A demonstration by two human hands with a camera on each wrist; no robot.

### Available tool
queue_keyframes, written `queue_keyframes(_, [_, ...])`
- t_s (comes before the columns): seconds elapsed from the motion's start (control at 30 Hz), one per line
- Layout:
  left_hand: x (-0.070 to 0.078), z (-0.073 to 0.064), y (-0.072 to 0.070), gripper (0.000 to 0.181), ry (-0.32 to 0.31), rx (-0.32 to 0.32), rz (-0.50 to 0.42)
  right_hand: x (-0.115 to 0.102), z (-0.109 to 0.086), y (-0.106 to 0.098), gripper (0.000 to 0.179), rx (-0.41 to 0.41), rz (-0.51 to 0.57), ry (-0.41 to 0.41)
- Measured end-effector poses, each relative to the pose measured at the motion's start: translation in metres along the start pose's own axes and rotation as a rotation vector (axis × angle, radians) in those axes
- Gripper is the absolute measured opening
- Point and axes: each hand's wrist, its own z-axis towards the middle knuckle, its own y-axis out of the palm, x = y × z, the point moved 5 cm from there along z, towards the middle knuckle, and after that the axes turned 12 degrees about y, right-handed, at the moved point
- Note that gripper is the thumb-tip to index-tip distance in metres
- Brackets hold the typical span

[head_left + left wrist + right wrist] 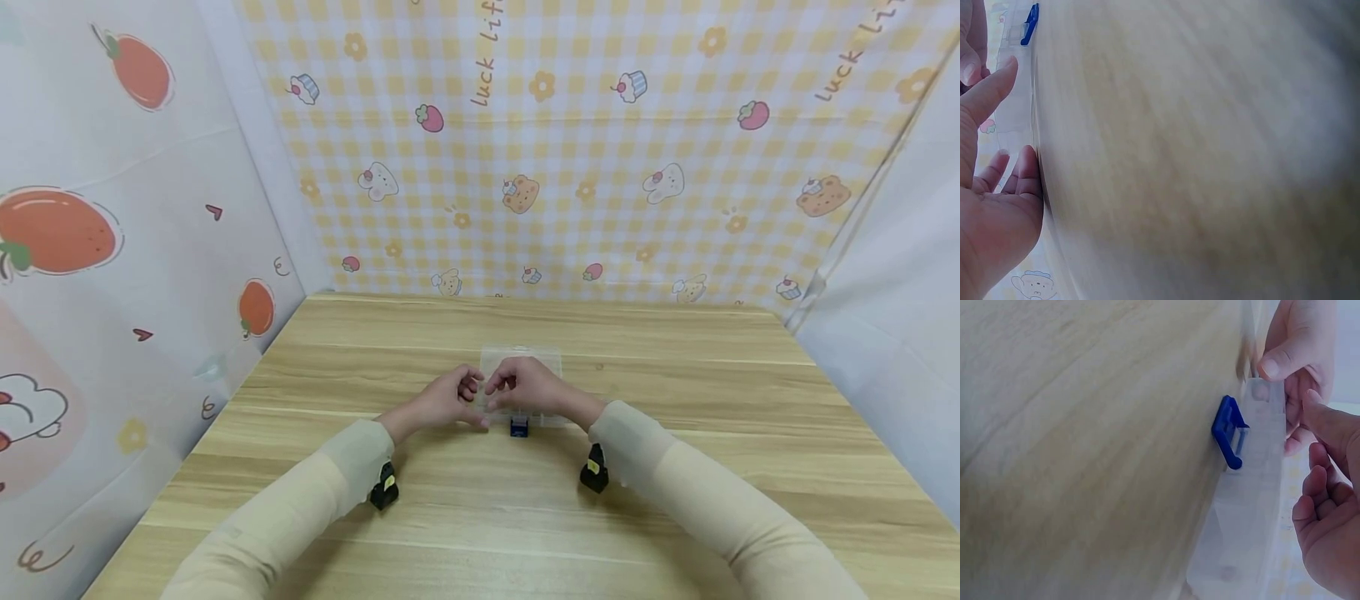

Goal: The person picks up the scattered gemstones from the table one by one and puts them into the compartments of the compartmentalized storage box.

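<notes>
A clear plastic box point(551, 360) lies on the table, partly hidden behind my right hand. On its near side is a blue latch point(519, 428); in the right wrist view that latch point(1229, 431) juts out from the box's translucent wall point(1235, 531). My left hand point(447, 398) is at the box's left end, thumb and fingers apart, with nothing visible between them. Over the box, my right hand point(528, 385) has loosely bent fingers pointing towards the left hand, and no held object shows. Whether the right fingertips touch the box cannot be told.
The wooden tabletop point(480, 533) runs back to a checked cloth point(570, 150). Printed cloth point(172, 183) hangs on the left, and a pale sheet point(892, 225) on the right. A black wrist camera point(385, 489) sits under the left sleeve, another black camera point(595, 471) under the right.
</notes>
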Motion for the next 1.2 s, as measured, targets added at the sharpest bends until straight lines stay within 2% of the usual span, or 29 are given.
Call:
queue_keyframes(0.17, [0.000, 0.001, 0.000, 0.073, 0.009, 0.004, 0.016, 0.002, -0.003, -0.009, 0.014, 0.028, -0.012, -0.034])
queue_keyframes(0.37, [0.000, 0.002, 0.000, 0.071, 0.027, 0.003, 0.017, 0.008, -0.009, -0.023, 0.014, 0.061, 0.011, -0.001])
queue_keyframes(0.67, [0.000, 0.003, 0.001, 0.070, 0.019, 0.013, 0.004, 0.018, -0.023, -0.043, 0.013, 0.107, 0.026, 0.047])
queue_keyframes(1.2, [0.000, 0.003, 0.001, 0.071, 0.011, 0.001, -0.010, 0.056, -0.057, -0.069, 0.018, 0.152, 0.130, 0.122])
